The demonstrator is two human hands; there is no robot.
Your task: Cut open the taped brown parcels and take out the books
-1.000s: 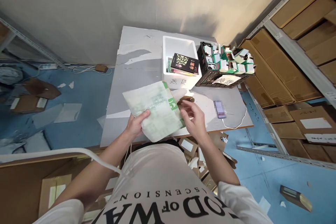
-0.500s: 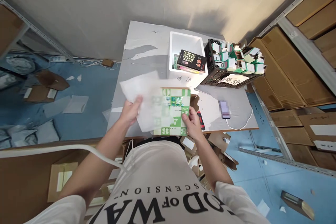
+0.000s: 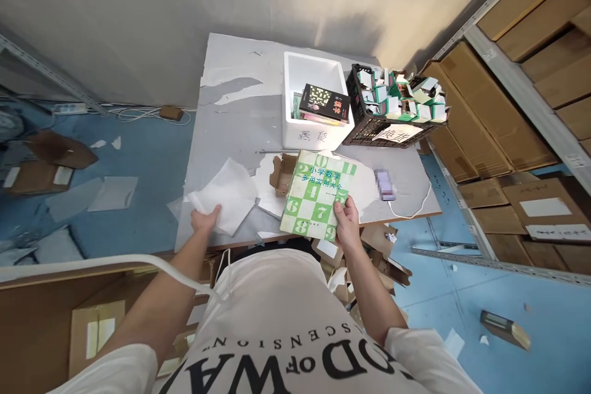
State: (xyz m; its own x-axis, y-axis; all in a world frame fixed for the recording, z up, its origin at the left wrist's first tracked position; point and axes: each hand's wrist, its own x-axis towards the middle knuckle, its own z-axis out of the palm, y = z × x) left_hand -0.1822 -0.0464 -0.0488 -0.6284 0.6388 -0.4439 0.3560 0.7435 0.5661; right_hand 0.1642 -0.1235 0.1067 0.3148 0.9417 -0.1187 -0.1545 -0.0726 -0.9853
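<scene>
A green-and-white book (image 3: 314, 196) with large numerals and blue lettering on its cover is gripped at its lower right edge by my right hand (image 3: 346, 220). My thumb lies on the cover and the other fingers are behind it. At the left, my left hand (image 3: 205, 219) is closed on the edge of a thin white foam sleeve (image 3: 233, 197). Sleeve and book are apart. Behind the book's left edge, a small open cardboard box (image 3: 282, 173) sits on the table, partly hidden.
On the table (image 3: 231, 114) stand a white foam box (image 3: 314, 134) holding books and a black crate (image 3: 378, 129) packed with small cartons. A phone (image 3: 384, 184) with a cable lies at the right. Shelves of cardboard boxes (image 3: 498, 111) rise on the right.
The white sleeve has come away from the book and moved left and down with my left hand. My right hand has shifted slightly right, and the whole cover now shows.
</scene>
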